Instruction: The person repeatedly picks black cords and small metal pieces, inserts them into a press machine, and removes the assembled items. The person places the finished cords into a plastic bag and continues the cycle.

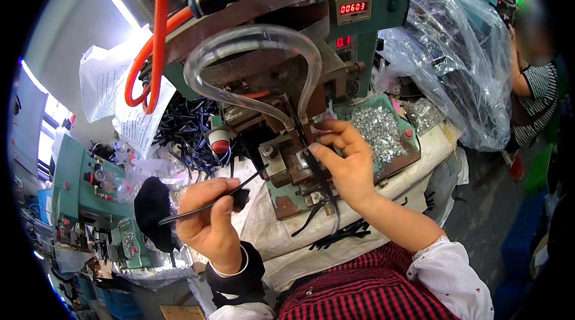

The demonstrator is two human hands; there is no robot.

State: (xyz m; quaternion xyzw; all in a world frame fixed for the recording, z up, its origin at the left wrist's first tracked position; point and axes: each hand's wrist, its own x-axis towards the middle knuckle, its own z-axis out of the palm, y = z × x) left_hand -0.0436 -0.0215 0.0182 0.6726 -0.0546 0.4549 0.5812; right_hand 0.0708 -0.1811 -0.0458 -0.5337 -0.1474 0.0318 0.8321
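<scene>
The thumb and fingertips of the left hand (209,224) are clamped on a thin dark strip (251,177), its far end pointing at the machine (278,167). The thumb and forefinger of the right hand (350,167) are bent in at a black strap (323,179); whether they pinch it or only touch it, I cannot tell. That strap hangs down the machine's front, below the clear hose (251,35), so this piece looks unfinished. Nearer the body, several black strips (341,234) lie on the pale cloth (389,197); beyond the left hand sits a heap of black strips (188,131). Which of these are finished does not show. Shiny metal bits (377,134) remain plentiful at the right.
</scene>
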